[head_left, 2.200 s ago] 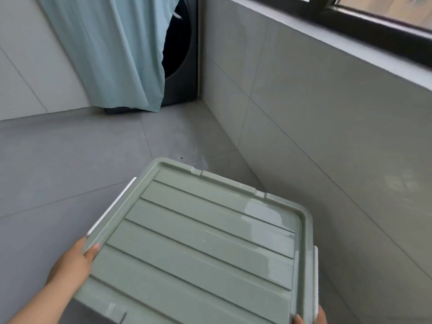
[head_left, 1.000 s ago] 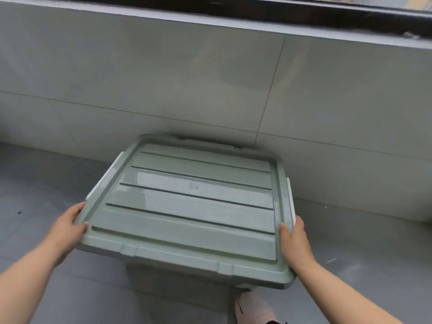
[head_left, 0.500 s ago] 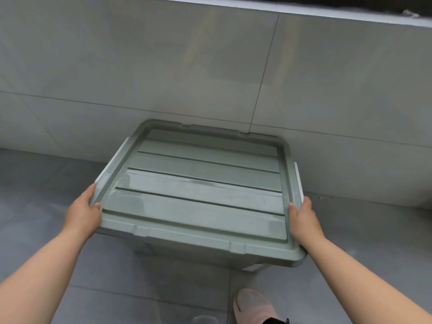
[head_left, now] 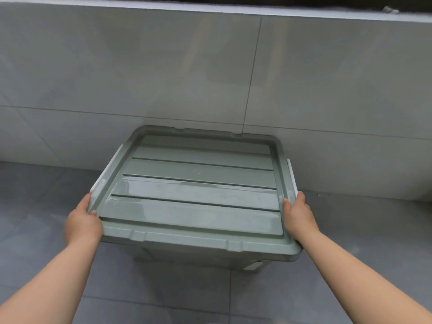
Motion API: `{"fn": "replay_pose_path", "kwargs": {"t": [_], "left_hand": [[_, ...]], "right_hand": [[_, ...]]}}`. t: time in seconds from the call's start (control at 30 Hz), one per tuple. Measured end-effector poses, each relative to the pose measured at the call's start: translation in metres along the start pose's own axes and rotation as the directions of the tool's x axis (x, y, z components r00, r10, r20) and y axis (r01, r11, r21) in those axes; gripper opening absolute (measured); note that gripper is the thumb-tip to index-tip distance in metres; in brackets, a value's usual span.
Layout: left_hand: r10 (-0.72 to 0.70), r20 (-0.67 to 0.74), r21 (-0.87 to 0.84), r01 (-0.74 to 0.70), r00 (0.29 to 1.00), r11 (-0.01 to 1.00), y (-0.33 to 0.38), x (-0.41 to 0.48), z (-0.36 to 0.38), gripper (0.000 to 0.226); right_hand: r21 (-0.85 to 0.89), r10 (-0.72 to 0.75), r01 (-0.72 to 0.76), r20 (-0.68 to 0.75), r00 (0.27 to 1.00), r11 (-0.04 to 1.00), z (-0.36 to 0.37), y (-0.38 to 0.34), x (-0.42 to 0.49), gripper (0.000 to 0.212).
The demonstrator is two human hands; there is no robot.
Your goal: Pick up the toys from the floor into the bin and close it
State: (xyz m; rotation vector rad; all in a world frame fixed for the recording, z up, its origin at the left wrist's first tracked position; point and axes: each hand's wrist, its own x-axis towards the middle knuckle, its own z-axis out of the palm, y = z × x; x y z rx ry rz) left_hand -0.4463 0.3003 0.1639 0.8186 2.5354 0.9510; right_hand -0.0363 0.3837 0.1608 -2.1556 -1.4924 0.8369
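Glossy plastic lid — smooth, glazed wall tiles.

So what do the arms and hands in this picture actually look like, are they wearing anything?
They are a person's arms, not a machine's. The left hand and right hand, the only grip here, are ungloved, and both forearms are bare to the picture's edge: no sleeves, watch, bracelet or cable shows.

We saw a sage-green lid, ribbed with darker parallel grooves, on a bin of the same green. Its side latches were white. The wall tiles were pale grey with thin dark grout lines, and the floor was a darker grey.
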Motion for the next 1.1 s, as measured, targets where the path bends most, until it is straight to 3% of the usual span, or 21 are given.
{"fn": "replay_pose_path", "kwargs": {"t": [0.4, 0.67, 0.83, 0.97, 1.03, 1.1], "left_hand": [[-0.035, -0.011, -0.045, 0.034, 0.999, 0.998, 0.003, 0.000, 0.002, 0.047], [-0.049, -0.022, -0.085, 0.047, 0.999, 0.995, -0.002, 0.007, 0.003, 0.046], [-0.036, 0.075, 0.111, 0.027, 0.997, 0.993, 0.001, 0.009, -0.004, 0.049], [-0.080, 0.217, 0.380, -0.008, 0.973, 0.925, 0.007, -0.003, -0.022, 0.057], [-0.013, 0.232, 0.285, -0.055, 0.973, 0.957, 0.014, -0.029, -0.037, 0.063], [0.140, 0.197, -0.071, -0.128, 0.970, 0.989, 0.020, -0.059, -0.062, 0.061]], "right_hand": [[0.022, -0.011, 0.010, 0.020, 1.000, 1.000, -0.001, 0.003, 0.001, 0.051], [-0.054, -0.008, 0.007, -0.005, 1.000, 0.999, 0.004, 0.002, 0.004, 0.048], [-0.112, 0.033, -0.031, 0.017, 0.999, 0.993, 0.002, -0.003, 0.002, 0.047], [-0.108, 0.115, -0.086, 0.299, 0.947, 0.990, -0.024, -0.010, 0.003, 0.070], [-0.072, 0.053, -0.030, 0.338, 0.940, 0.997, -0.052, -0.009, -0.014, 0.075], [0.093, -0.134, 0.126, 0.087, 0.987, 0.988, -0.088, -0.001, -0.042, 0.059]]}}
